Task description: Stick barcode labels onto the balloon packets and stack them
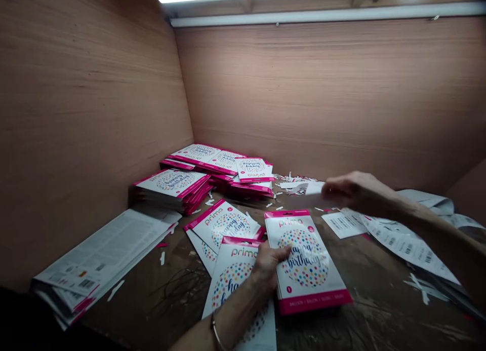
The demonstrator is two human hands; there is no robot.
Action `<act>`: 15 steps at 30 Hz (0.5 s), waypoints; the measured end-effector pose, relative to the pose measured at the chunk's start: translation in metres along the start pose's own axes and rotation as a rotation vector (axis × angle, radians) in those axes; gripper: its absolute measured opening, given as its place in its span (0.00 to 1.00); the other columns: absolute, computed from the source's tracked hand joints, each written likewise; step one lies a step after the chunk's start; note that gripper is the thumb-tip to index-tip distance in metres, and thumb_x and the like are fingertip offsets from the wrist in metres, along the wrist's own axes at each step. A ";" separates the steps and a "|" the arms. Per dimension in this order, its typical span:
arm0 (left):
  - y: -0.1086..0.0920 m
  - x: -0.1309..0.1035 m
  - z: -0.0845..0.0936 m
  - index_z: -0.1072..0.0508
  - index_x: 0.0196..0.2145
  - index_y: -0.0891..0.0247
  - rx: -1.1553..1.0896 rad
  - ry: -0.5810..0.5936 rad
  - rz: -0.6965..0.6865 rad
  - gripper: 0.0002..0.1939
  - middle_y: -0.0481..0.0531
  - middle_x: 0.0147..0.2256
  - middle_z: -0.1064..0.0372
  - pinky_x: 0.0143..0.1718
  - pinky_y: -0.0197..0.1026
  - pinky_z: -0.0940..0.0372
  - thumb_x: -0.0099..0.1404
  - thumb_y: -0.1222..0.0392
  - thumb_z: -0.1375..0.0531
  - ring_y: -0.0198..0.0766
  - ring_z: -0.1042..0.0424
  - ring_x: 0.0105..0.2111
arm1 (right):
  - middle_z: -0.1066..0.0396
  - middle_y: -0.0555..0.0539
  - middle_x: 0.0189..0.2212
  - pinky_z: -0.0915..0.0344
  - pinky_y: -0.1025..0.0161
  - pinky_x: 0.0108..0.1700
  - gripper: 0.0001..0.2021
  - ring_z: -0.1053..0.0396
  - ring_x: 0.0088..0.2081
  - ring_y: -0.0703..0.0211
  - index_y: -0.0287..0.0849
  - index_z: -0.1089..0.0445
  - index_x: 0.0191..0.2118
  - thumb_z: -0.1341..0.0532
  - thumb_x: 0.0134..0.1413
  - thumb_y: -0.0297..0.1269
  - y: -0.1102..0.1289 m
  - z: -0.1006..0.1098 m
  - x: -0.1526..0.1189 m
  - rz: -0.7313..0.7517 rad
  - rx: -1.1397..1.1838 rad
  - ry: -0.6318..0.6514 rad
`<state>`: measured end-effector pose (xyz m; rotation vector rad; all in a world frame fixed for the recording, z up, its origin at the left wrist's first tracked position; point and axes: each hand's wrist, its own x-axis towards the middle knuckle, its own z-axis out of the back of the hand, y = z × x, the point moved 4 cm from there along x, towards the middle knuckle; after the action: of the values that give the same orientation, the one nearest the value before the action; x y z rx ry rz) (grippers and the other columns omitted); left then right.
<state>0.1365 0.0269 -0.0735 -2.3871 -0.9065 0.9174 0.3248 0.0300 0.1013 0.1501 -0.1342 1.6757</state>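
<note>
My left hand point(266, 270), with a bracelet at the wrist, grips the left side of a thick pink-and-white "happy birthday" packet stack point(315, 270), thumb on top. More of these dotted packets point(231, 260) lie under and beside that wrist, overlapping. Above and right of the stack, my right hand point(353, 189) is closed and blurred by motion. A pale, flat, smeared piece stretches left from its fingertips; I cannot make out what it is. Below that hand lies a white barcode label sheet point(343, 223).
Packets are piled in the back left corner point(205, 158), with another stack point(170, 184) before them. Packets lie back side up point(94, 270) along the left wall. Paper scraps point(296, 181) litter the brown table point(182, 290). A label strip point(402, 242) curls at right. Wooden panels point(322, 98) enclose the table.
</note>
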 end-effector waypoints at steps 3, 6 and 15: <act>0.001 0.001 0.001 0.29 0.36 0.74 0.025 0.012 -0.017 0.15 0.60 0.27 0.25 0.42 0.56 0.35 0.47 0.75 0.39 0.51 0.26 0.32 | 0.35 0.51 0.17 0.53 0.65 0.25 0.09 0.43 0.20 0.64 0.45 0.32 0.23 0.45 0.50 0.37 0.012 -0.028 -0.037 0.001 0.091 0.262; 0.002 0.004 0.003 0.28 0.36 0.73 0.026 0.023 -0.027 0.16 0.60 0.27 0.25 0.43 0.57 0.36 0.46 0.75 0.37 0.52 0.26 0.33 | 0.34 0.50 0.19 0.52 0.65 0.24 0.09 0.42 0.21 0.64 0.44 0.31 0.25 0.45 0.50 0.38 0.006 -0.058 -0.051 -0.048 0.175 0.321; 0.002 0.004 0.005 0.29 0.37 0.75 0.044 0.071 -0.078 0.18 0.61 0.29 0.25 0.43 0.57 0.37 0.45 0.73 0.36 0.53 0.27 0.35 | 0.31 0.50 0.23 0.49 0.67 0.25 0.10 0.38 0.24 0.63 0.42 0.29 0.29 0.44 0.48 0.41 0.011 -0.091 -0.042 -0.029 0.288 0.364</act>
<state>0.1361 0.0291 -0.0792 -2.3150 -0.9355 0.8098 0.3170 0.0035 0.0047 0.0603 0.3828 1.6591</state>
